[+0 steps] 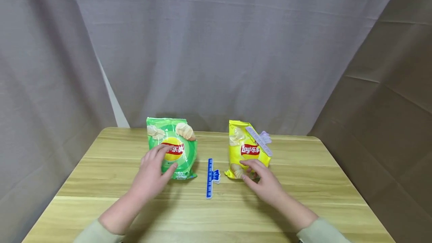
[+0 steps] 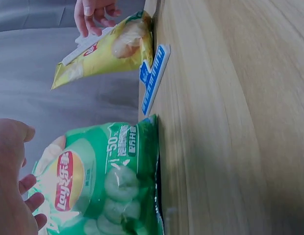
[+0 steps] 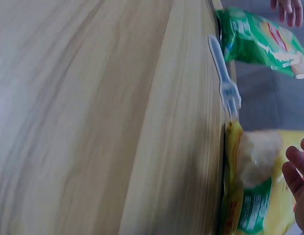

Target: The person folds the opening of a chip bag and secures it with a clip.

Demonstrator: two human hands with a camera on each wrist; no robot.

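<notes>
Nearest are two pale sleeves (image 1: pixel 99 233), one at either side of the blue clip (image 1: pixel 210 179). The left hand (image 1: pixel 152 173) is to the blue clip's left; its grip is wide, fingers relaxed and holding nothing. The right hand (image 1: pixel 264 185) is to its right, its grip somewhat narrower, fingers gently bent with a gap to the thumb, also without a hold. The blue clip itself lies flat on the wooden counter (image 1: pixel 189 220), between the two chip bags and touched by neither hand.

Beyond the clip to the left stands the green bag (image 1: pixel 177 149), upright, with no clip showing on its top edge. Beyond it to the right stands the yellow bag (image 1: pixel 248 148); a purple clip (image 1: pixel 259 141) sits aslant across its upper right corner. Grey cloth (image 1: pixel 222 59) hangs behind everything.

The step in hand looks like a pause between clipping the yellow bag and the green one. The next move would probably call for picking up the blue clip while the green bag's top is folded and steadied.
</notes>
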